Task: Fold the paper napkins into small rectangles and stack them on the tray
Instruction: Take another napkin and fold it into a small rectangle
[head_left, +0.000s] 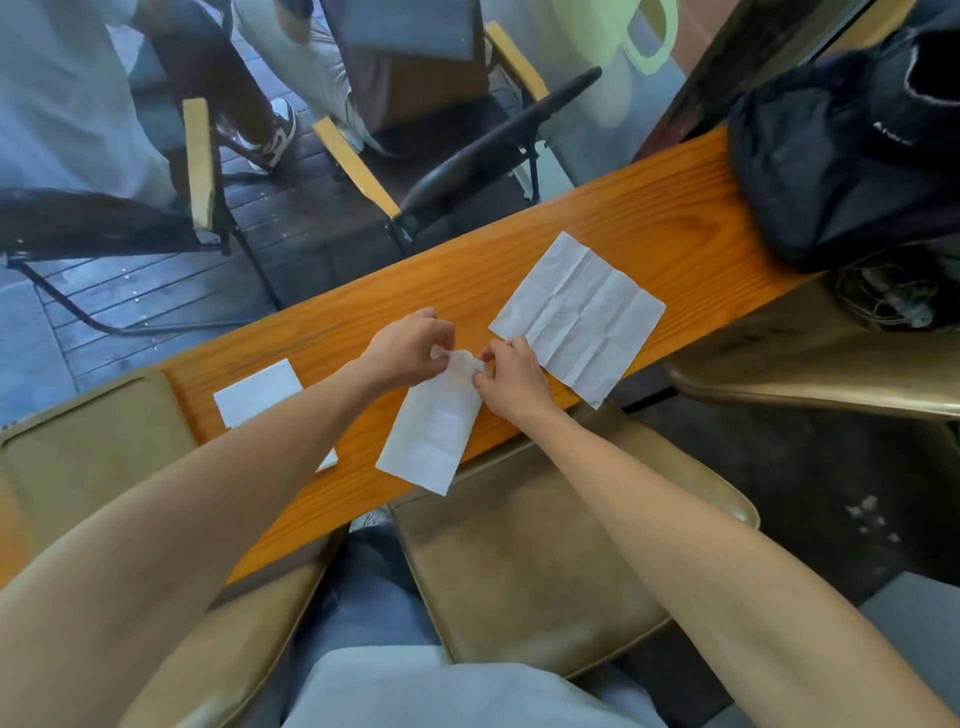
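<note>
Both grips pinch the far end of a half-folded napkin (434, 423) that lies across the near edge of the wooden surface (613, 218). Left hand (410, 345) holds the top corner from the 10 o'clock side, its fingers curled round the paper; right hand (511, 376) holds the same end from the 2 o'clock side, thumb and fingertips closed on the edge. Between the two grips the end of the napkin is lifted and bunched into a small hump, while the rest of the strip lies flat, running toward 7 o'clock with its lower corner hanging past the surface's edge. At 2 o'clock from the hands, just beside the right hand, an open napkin (579, 317) lies spread flat and shows a grid of creases; one corner of it also passes the near edge. At 8 o'clock from the hands a folded napkin (257, 392) rests on the surface, partly hidden under the left forearm. A black bag (852, 150) sits on the far end of the surface at 2 o'clock, well apart from the napkins. Tan cushioned seats (540, 561) stand below the near edge. Beyond the far edge, at 12 o'clock, chairs with wooden armrests (358, 166) stand on a dark plank floor.
</note>
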